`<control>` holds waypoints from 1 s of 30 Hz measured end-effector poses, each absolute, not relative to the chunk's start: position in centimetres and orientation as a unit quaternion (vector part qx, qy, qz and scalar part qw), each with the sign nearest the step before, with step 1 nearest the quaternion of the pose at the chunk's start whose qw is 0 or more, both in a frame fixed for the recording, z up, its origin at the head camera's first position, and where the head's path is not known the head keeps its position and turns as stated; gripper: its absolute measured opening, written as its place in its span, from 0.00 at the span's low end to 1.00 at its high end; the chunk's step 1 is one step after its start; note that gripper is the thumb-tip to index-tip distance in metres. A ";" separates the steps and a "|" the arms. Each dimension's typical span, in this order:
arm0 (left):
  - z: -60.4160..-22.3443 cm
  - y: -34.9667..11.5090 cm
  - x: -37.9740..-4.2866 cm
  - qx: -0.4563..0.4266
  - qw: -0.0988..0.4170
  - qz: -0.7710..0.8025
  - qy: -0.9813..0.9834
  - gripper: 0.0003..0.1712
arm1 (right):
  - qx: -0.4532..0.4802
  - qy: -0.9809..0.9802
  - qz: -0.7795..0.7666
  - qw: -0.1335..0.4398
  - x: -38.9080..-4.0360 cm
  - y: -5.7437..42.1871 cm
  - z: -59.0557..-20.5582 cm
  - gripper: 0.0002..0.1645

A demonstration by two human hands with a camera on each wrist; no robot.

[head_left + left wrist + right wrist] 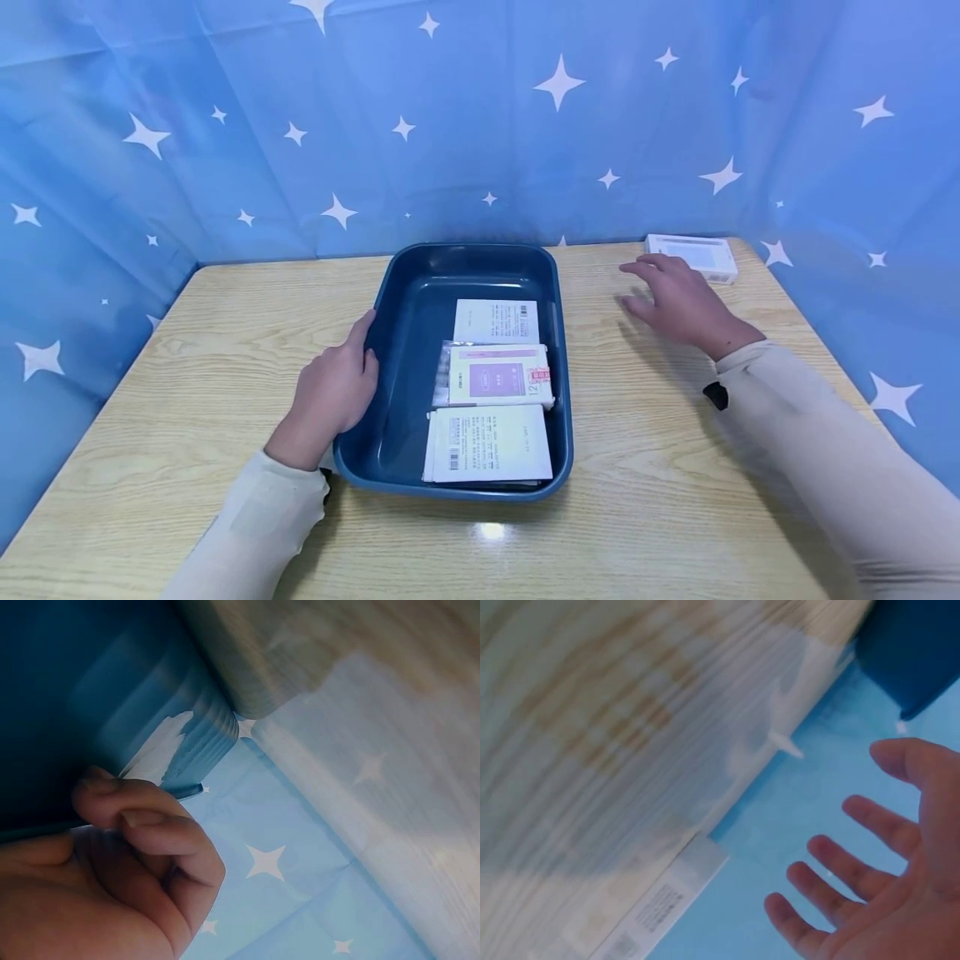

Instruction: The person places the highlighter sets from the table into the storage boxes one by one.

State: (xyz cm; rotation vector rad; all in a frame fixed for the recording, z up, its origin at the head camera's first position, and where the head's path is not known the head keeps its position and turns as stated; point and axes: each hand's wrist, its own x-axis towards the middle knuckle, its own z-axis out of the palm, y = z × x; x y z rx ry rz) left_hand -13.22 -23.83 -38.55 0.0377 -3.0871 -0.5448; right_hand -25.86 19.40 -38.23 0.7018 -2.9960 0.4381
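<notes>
A dark blue plastic bin (pixel 405 375) stands on the table, with white packets and a box lying inside along its right side. My left hand (pixel 333 387) grips the bin's left rim; the left wrist view shows curled fingers (pixel 161 825) against the outer wall. Over the table to the right of the bin, my right hand (pixel 675 300) is held with its fingers spread and holds nothing. Just beyond it, a white box (pixel 693 257) lies at the table's back right corner. The right wrist view shows that box (pixel 660 907) apart from the fingertips.
In the bin, a white and purple box (pixel 498 375) lies between a white packet (pixel 495 321) behind and a stack of white packets (pixel 491 444) in front. A blue star-patterned curtain (pixel 480 125) hangs behind the wooden table (pixel 247 333).
</notes>
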 end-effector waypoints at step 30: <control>-38.4 -23.8 -13.1 0.014 -0.002 -0.177 -0.984 0.33 | 0.123 -0.980 0.114 -0.108 -28.7 23.2 -38.6 0.46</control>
